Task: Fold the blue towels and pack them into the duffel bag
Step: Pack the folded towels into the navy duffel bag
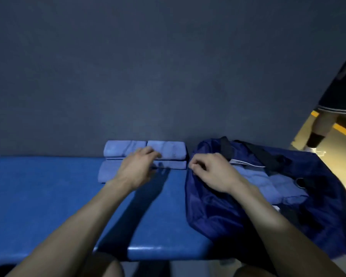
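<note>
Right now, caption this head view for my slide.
Left hand reaches folded blue towels; right hand holds the duffel bag open.

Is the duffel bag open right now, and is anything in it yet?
Open. The duffel bag gapes at the top, and folded blue towel shows inside. The right hand pinches its near rim.

I see my left hand point(137, 169) reaching over folded blue towels point(165, 149) stacked on the bench point(48, 188), while my right hand point(212, 171) pinches the duffel bag's point(218, 212) near edge.
</note>
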`<state>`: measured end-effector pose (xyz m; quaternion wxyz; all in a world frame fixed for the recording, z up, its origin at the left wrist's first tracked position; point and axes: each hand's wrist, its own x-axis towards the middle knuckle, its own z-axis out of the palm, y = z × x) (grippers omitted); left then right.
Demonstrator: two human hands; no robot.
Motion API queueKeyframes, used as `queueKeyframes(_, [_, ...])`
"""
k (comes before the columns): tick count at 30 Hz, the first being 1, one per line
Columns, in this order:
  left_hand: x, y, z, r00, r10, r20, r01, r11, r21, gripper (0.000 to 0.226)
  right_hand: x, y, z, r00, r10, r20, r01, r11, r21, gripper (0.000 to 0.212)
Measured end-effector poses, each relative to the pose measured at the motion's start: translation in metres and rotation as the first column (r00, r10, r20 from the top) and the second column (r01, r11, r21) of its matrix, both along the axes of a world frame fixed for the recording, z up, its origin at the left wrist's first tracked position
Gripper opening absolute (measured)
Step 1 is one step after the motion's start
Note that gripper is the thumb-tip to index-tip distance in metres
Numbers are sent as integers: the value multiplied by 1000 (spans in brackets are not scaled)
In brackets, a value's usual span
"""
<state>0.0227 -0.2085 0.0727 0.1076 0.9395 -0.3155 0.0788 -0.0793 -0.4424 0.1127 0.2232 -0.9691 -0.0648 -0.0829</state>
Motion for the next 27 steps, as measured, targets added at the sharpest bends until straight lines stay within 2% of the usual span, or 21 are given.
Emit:
queueKeyframes(2, [5,31,-11,993,114,32,-118,975,187,46,4,14,-9,1000,24,5,-25,999,32,13])
queueKeyframes(5, [12,62,-35,983,184,14,-179,936,302,54,2,24,-17,999,35,3,-35,995,98,13])
queueKeyframes(9, [21,74,-62,977,169,132,-198,948,249,66,-6,23,-21,1000,8,8,-9,989,145,13])
queueKeyframes(12, [27,71,-69,960,132,246,-184,961,205,63,-15,22,-24,1000,-6,6,5,987,158,13])
queueKeyframes(14, [25,67,-65,959,119,256,-163,974,157,58,-21,25,-26,999,13,-41,-4,975,222,13])
queueKeyframes(16, [20,59,-50,970,122,210,-149,982,118,51,-25,28,-26,992,56,-117,-10,934,356,17])
queueKeyframes(19, [8,34,-9,978,107,178,-107,994,-8,37,-24,33,-22,953,153,-262,20,829,559,23])
queueKeyframes(21, [-6,11,26,985,8,174,18,989,-147,36,-26,40,-19,914,248,-321,9,779,627,30])
queueKeyframes(23, [-25,-14,61,969,-142,202,195,942,-274,41,-27,42,-13,904,285,-319,24,711,703,36])
queueKeyframes(25, [-43,-40,86,919,-310,242,380,858,-344,39,-29,33,-2,931,241,-274,105,542,833,30])
queueKeyframes(27, [-56,-64,97,849,-436,299,522,782,-340,42,-36,13,14,953,201,-227,168,273,947,27])
